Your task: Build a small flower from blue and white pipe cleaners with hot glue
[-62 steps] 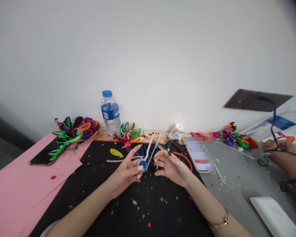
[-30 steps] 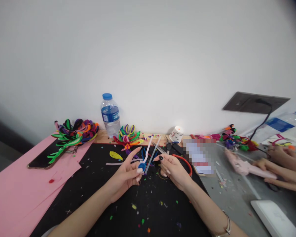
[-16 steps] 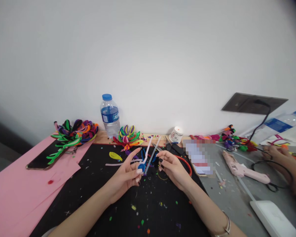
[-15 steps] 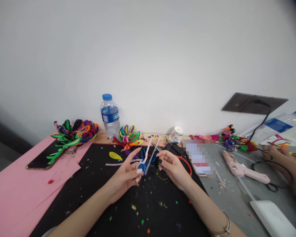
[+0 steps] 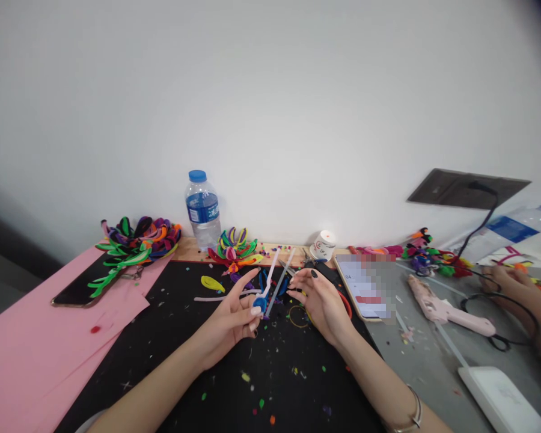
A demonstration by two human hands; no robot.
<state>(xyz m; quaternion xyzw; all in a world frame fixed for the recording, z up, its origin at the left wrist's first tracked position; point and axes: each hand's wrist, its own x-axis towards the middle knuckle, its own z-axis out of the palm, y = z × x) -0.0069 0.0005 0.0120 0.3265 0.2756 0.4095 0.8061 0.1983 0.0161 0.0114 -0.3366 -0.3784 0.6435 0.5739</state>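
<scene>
While the lower centre of the frame is filled by a black mat [image 5: 198, 397], strewn with coloured scraps [image 5: 261, 403], a bracelet [image 5: 413, 415] is worn on the right forearm at lower right. In the middle of the frame, a small blue piece [image 5: 260, 304] is pinched between thumb and fingers of the left hand [image 5: 237, 319]; a pale strip [image 5: 273, 270] is seen rising from it. The right hand [image 5: 322, 304] is held just beside, fingers bent and parted, no grip seen. Below its fingertips a thin ring [image 5: 299, 326] is noted; whether it is carried by the mat or the hand cannot be told. At right, a pink glue gun [image 5: 451, 311] is laid near a co-worker's hand [image 5: 509, 282], blurred. Farther up, a yellow loop [image 5: 212, 284] is set left of centre, a lit phone [image 5: 365, 291] right of it, screen partly blurred. Along the wall, a multicoloured bundle [image 5: 146, 240], an upright bottle [image 5: 202, 210] and an upturned paper cup [image 5: 323, 245] are ranged left to right.
</scene>
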